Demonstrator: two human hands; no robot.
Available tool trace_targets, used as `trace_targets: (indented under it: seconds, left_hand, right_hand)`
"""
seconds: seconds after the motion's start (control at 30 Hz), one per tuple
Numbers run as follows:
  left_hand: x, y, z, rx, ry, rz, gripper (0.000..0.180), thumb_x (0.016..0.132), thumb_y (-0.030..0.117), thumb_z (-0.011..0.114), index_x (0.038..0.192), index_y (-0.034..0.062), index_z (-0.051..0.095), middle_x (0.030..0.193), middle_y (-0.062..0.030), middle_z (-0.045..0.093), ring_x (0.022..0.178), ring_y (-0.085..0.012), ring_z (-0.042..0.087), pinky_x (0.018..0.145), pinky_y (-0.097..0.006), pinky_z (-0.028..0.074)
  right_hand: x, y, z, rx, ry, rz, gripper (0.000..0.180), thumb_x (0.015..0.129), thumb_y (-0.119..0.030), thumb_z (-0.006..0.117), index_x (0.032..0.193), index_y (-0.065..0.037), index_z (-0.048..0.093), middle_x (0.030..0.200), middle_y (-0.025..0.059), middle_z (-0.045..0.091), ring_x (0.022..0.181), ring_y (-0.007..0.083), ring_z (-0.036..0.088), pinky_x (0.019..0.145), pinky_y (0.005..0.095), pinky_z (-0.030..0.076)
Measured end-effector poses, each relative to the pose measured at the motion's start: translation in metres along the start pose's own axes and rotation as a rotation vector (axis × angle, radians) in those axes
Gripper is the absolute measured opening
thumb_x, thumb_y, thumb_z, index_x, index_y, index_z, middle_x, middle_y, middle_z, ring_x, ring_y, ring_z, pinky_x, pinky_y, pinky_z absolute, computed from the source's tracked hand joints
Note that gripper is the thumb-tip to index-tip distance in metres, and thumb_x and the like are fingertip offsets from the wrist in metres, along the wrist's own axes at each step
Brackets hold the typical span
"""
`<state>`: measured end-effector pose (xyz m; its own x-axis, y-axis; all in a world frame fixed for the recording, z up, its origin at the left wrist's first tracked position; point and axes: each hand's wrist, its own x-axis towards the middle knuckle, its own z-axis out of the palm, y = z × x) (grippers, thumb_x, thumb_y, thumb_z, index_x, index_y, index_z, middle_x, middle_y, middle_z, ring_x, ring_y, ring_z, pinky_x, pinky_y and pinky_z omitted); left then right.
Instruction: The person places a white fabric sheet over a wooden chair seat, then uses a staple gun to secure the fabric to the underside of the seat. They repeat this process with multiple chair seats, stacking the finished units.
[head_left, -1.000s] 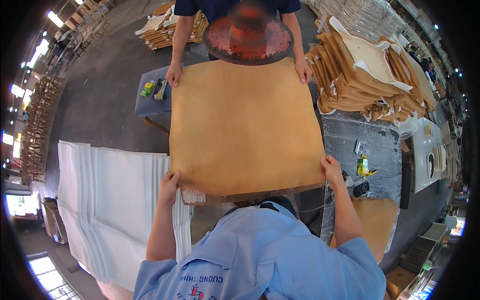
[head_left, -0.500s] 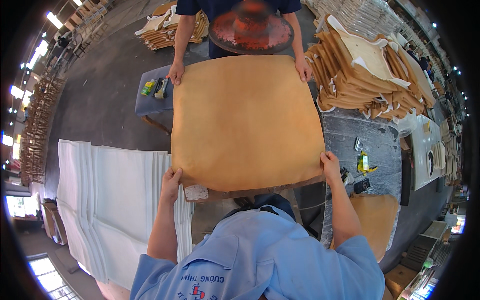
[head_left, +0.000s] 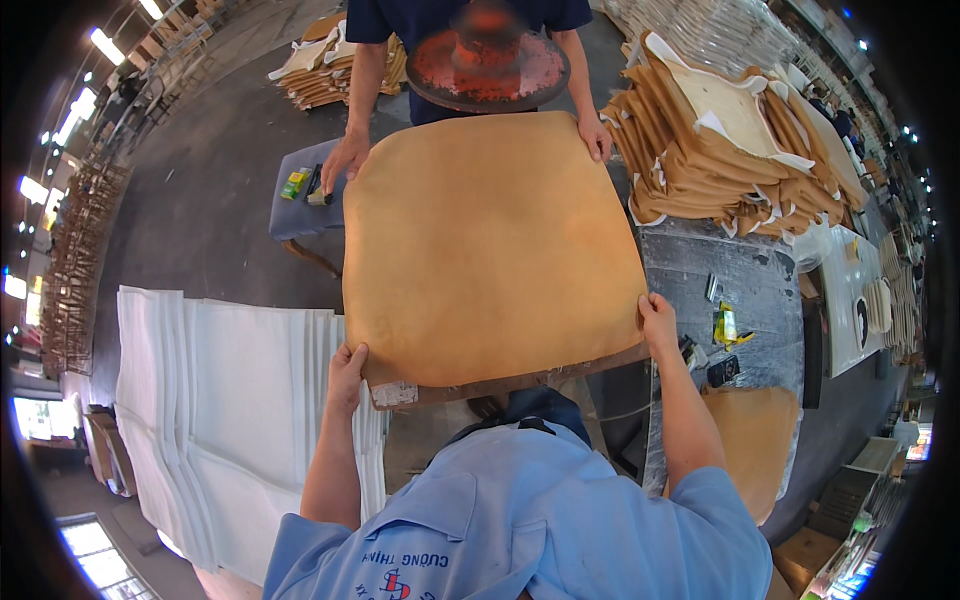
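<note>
A tan, leather-like seat panel (head_left: 495,250) with rounded corners lies in front of me. My left hand (head_left: 347,370) grips its near left corner, fingers closed around the edge. At the near right corner my right hand (head_left: 657,325) pinches the edge, thumb on top. Under the near edge shows a brown board (head_left: 510,382) with a pale patch. Across from me, a co-worker's hand (head_left: 597,136) rests at the far right corner. The co-worker's other hand (head_left: 346,157) reaches past the far left corner to a small hand tool (head_left: 318,186).
That tool sits on a grey padded stool (head_left: 300,225) beside a green-yellow box (head_left: 294,184). White sheets (head_left: 230,400) are stacked at left. A plastic-covered table (head_left: 740,270) on the right bears small tools, another tan panel (head_left: 750,440) and a tall pile of tan covers (head_left: 680,150).
The co-worker's hand on the left has left the panel's corner and moved onto the hand tool. The panel has turned slightly, its far edge shifting left; both my hands keep their grip.
</note>
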<state>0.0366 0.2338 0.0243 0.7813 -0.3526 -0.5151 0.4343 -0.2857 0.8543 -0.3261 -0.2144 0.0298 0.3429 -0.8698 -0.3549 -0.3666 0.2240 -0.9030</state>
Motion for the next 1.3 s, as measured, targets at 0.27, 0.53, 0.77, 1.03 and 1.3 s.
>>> trace_targets:
  seconds: [0.27, 0.53, 0.77, 1.03, 1.3]
  left_hand:
    - [-0.064, 0.001, 0.145, 1.066, 0.09, 1.152, 0.05, 0.093, 0.033, 0.076, 0.138, 0.0166, 0.064, 0.152, -0.0115, 0.054, 0.141, -0.0386, 0.046, 0.117, -0.063, 0.031]
    - [-0.059, -0.038, 0.162, 1.044, 0.002, 1.191, 0.063, 0.091, 0.046, 0.07, 0.149, 0.0255, 0.059, 0.164, -0.0065, 0.045, 0.155, -0.034, 0.034, 0.126, -0.062, 0.02]
    - [-0.098, -0.04, 0.107, 0.693, 0.313, 0.899, 0.064, 0.089, 0.025, 0.077, 0.15, 0.0179, 0.057, 0.161, -0.015, 0.045, 0.152, -0.0391, 0.038, 0.124, -0.057, 0.03]
    - [-0.189, -0.19, -0.143, 0.929, 1.077, -0.456, 0.102, 0.082, 0.023, 0.076, 0.169, 0.0189, 0.023, 0.172, -0.0241, 0.019, 0.159, -0.0475, 0.018, 0.125, -0.067, 0.021]
    - [-0.24, -0.242, -0.309, 0.716, 1.222, -0.345, 0.075, 0.083, 0.001, 0.066, 0.154, 0.0202, 0.05, 0.156, -0.0141, 0.051, 0.146, -0.0374, 0.046, 0.122, -0.056, 0.033]
  right_hand:
    - [-0.029, -0.03, 0.036, -0.504, 0.066, -0.581, 0.028, 0.09, -0.02, 0.078, 0.11, -0.006, 0.065, 0.097, 0.0157, 0.064, 0.089, 0.0343, 0.063, 0.079, 0.0464, 0.052]
    - [-0.084, -0.043, 0.15, -0.937, -0.8, -0.837, 0.029, 0.083, -0.02, 0.081, 0.099, -0.006, 0.061, 0.099, 0.0167, 0.063, 0.091, 0.0412, 0.065, 0.075, 0.0523, 0.053]
    - [-0.073, -0.036, 0.154, -1.114, -0.858, -0.904, 0.033, 0.077, -0.02, 0.085, 0.092, -0.003, 0.061, 0.094, 0.0167, 0.062, 0.09, 0.039, 0.063, 0.076, 0.051, 0.052]
    - [-0.086, -0.074, 0.168, -1.282, -0.986, -0.656, 0.033, 0.089, -0.027, 0.074, 0.106, -0.001, 0.065, 0.1, 0.0262, 0.068, 0.098, 0.0487, 0.064, 0.088, 0.0562, 0.051]
    - [-0.094, -0.085, 0.201, -1.487, -0.921, -0.809, 0.033, 0.089, -0.027, 0.074, 0.107, -0.001, 0.065, 0.1, 0.0266, 0.068, 0.099, 0.0489, 0.063, 0.088, 0.0564, 0.051]
